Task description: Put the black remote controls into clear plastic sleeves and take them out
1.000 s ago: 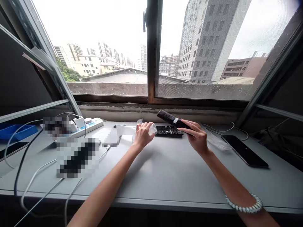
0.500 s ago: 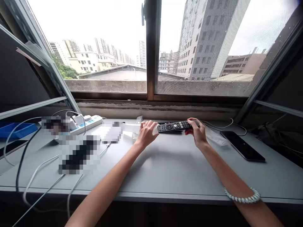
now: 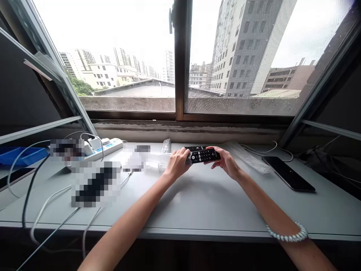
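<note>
A black remote control point(image 3: 203, 155) with its buttons facing up is held just above the grey desk point(image 3: 197, 203), near the window. My left hand point(image 3: 177, 163) grips its left end with curled fingers. My right hand point(image 3: 225, 162) cups its right end from below. A second black remote point(image 3: 194, 148) lies on the desk right behind the held one, mostly hidden. A small clear plastic bag point(image 3: 166, 145) lies just left of it.
A black phone point(image 3: 287, 173) lies at the right, beside clear plastic wrap point(image 3: 248, 156) and a cable. A white power strip point(image 3: 105, 146) and several cables sit at the left, with a blue tray point(image 3: 19, 155) at the far left. The window sill runs behind.
My right hand laid down the first remote and picked up the other one. My left hand let go of the clear plastic and took the remote's left end, and both hands drew it toward me.
</note>
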`<state>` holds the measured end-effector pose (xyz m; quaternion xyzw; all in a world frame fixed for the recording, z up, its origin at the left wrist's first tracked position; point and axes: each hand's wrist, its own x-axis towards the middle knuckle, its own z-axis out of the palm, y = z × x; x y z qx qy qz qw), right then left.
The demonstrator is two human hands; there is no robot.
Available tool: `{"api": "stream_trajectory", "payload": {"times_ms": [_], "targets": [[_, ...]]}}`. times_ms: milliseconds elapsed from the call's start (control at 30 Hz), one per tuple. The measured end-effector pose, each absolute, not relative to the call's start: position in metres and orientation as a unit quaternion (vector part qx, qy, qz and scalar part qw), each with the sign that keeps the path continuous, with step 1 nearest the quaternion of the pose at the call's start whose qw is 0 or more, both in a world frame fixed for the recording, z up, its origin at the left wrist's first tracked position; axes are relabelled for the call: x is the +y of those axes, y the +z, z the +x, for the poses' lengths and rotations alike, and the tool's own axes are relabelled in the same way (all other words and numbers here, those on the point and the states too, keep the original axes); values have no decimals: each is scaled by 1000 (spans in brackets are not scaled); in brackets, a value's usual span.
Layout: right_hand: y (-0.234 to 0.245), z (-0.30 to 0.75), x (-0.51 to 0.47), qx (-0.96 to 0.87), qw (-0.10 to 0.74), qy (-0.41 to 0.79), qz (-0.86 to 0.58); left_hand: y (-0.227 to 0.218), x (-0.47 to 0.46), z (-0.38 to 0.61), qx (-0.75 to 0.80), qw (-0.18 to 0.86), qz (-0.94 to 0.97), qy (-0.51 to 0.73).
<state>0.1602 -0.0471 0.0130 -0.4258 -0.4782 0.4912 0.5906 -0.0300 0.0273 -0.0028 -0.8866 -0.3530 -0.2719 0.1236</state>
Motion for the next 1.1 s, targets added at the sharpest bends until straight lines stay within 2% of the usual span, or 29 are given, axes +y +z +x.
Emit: {"api": "stream_trajectory", "payload": {"times_ms": [167,400,667,900,1100], "targets": [[10,151,-49,-506,526,556,-398,1,16,-26,-332,134,-891,-280],[12,154,-54,-531,435,600,-411,1,8,-20,-259,73,-912,-309],[22,176,-53,-371,600,604,-371,4,39,-43,-345,100,-882,-306],[15,184,-53,-410,591,617,-320,5,37,-46,-322,107,-885,-318],[1,186,-44,-480,560,560,-376,9,30,-44,-305,101,-894,-312]]}}
